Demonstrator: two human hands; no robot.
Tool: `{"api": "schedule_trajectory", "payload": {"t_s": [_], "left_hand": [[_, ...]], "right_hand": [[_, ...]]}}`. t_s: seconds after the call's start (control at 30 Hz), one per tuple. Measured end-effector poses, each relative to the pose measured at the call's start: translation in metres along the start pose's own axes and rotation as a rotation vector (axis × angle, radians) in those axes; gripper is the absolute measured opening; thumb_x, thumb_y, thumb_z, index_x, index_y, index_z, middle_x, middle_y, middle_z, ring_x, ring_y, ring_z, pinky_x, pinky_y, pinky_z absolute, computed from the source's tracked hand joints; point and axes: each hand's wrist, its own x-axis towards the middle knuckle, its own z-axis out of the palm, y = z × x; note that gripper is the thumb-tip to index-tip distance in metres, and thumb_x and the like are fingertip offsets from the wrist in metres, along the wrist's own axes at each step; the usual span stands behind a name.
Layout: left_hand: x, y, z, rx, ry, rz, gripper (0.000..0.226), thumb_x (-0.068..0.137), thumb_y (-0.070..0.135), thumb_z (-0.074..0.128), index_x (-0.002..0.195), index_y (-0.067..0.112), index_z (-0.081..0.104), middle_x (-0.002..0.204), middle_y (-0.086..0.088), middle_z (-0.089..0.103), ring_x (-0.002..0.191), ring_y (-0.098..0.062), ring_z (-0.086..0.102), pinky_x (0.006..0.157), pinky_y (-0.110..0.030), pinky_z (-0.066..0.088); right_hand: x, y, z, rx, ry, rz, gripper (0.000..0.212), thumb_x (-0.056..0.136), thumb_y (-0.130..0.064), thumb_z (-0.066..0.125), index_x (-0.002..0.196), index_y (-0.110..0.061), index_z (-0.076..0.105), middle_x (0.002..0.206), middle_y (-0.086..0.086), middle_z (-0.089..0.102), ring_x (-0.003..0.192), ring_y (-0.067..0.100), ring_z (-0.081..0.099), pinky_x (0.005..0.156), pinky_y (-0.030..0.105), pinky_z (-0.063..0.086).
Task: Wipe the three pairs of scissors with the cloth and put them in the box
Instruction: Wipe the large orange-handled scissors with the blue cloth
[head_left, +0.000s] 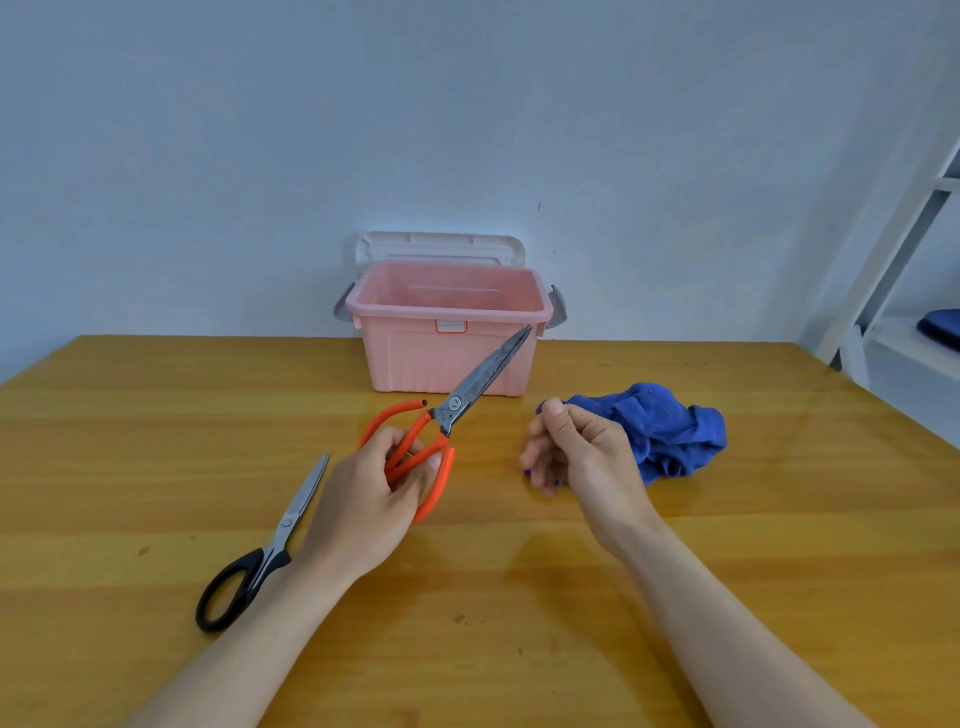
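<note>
Left hand (371, 488) gripping orange scissors (457, 410), blades raised

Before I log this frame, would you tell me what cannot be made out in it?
Head view only:
- Third pair of scissors: not visible; the pink box floor is partly hidden by its front wall.
- Orange scissors handles: partly covered by the left hand.
- Right hand: whether it pinches the blue cloth is unclear.

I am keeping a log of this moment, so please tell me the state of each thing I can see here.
Pink box: open, looks empty.
Lid: off, upright behind the box.
Orange scissors: blades closed, raised.
Left hand: grips the orange handles.
Black scissors: closed, flat on the table.
Blue cloth: crumpled.
Right hand: loosely curled, holds nothing.
</note>
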Motion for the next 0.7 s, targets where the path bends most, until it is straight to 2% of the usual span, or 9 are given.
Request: {"api": "schedule_trajectory", "payload": {"t_s": [0.07,0.13,0.23,0.3,0.37,0.43,0.5,0.6,0.7], "left_hand": [[0.0,-0.001,0.0,0.007,-0.009,-0.007,0.011,0.09,0.041,0.06,0.089,0.03,0.06,0.063,0.005,0.062,0.053,-0.008,0.058,0.051,-0.023,0.044],[0.0,0.0,0.001,0.013,-0.016,-0.01,0.017,0.089,0.046,0.058,0.091,0.029,0.059,0.065,0.005,0.062,0.055,-0.008,0.059,0.051,-0.022,0.045],[-0.001,0.001,0.001,0.015,-0.024,-0.007,0.029,0.084,0.056,0.052,0.091,0.028,0.058,0.061,0.006,0.058,0.051,-0.007,0.055,0.049,-0.02,0.041],[-0.002,0.002,0.002,0.024,-0.032,-0.015,0.024,0.087,0.052,0.055,0.09,0.028,0.058,0.061,0.006,0.058,0.051,-0.006,0.054,0.049,-0.018,0.041],[-0.002,0.002,0.003,0.027,-0.036,-0.016,0.018,0.09,0.046,0.058,0.089,0.028,0.058,0.059,0.006,0.057,0.05,-0.004,0.053,0.047,-0.017,0.04],[-0.002,0.001,0.003,0.033,-0.044,-0.015,0.017,0.09,0.045,0.058,0.09,0.028,0.059,0.058,0.007,0.056,0.05,-0.003,0.054,0.047,-0.017,0.04],[-0.002,0.0,0.003,0.046,-0.054,-0.014,0.017,0.09,0.046,0.058,0.091,0.029,0.058,0.059,0.007,0.056,0.05,-0.002,0.054,0.046,-0.017,0.04],[-0.003,0.0,0.002,0.071,-0.056,0.01,0.024,0.087,0.054,0.055,0.091,0.03,0.056,0.06,0.007,0.056,0.05,-0.004,0.054,0.046,-0.018,0.039],[-0.002,0.002,0.0,0.07,-0.03,0.055,0.031,0.082,0.062,0.056,0.086,0.031,0.053,0.063,0.006,0.057,0.051,-0.008,0.054,0.045,-0.022,0.043]], "right_hand": [[0.007,0.001,-0.01,-0.167,0.108,-0.051,0.03,0.1,-0.027,0.054,0.086,-0.004,0.067,0.069,0.005,0.07,0.058,0.014,0.06,0.053,0.026,0.047],[0.016,0.008,-0.028,-0.496,0.244,-0.147,0.011,0.094,-0.023,0.065,0.098,-0.015,0.071,0.087,-0.004,0.073,0.085,0.008,0.064,0.074,0.023,0.048],[0.029,0.027,-0.053,-1.168,0.37,-0.269,0.041,0.089,-0.03,0.07,0.129,-0.022,0.06,0.136,0.002,0.056,0.135,0.026,0.039,0.107,0.041,0.027],[0.035,0.036,-0.06,-1.355,0.313,-0.146,0.056,0.094,-0.046,0.058,0.144,-0.025,0.046,0.155,0.005,0.035,0.148,0.028,0.016,0.114,0.047,0.009],[0.039,0.041,-0.062,-1.392,0.166,0.063,0.059,0.098,-0.057,0.04,0.15,-0.03,0.034,0.16,0.001,0.027,0.149,0.023,0.013,0.117,0.046,0.004],[0.04,0.043,-0.06,-1.402,0.078,0.156,0.055,0.1,-0.057,0.032,0.15,-0.034,0.036,0.155,-0.003,0.031,0.143,0.022,0.023,0.116,0.045,0.011],[0.04,0.041,-0.057,-1.462,0.072,0.119,0.044,0.103,-0.048,0.034,0.14,-0.031,0.049,0.142,-0.003,0.042,0.131,0.025,0.034,0.107,0.043,0.022],[0.039,0.037,-0.05,-1.413,0.129,-0.06,0.027,0.101,-0.026,0.043,0.104,-0.016,0.067,0.101,0.0,0.058,0.108,0.028,0.048,0.084,0.035,0.032],[0.038,0.032,-0.044,-1.121,0.189,-0.119,0.032,0.096,-0.017,0.052,0.065,-0.012,0.058,0.06,-0.002,0.053,0.064,0.023,0.05,0.057,0.032,0.029]]}}
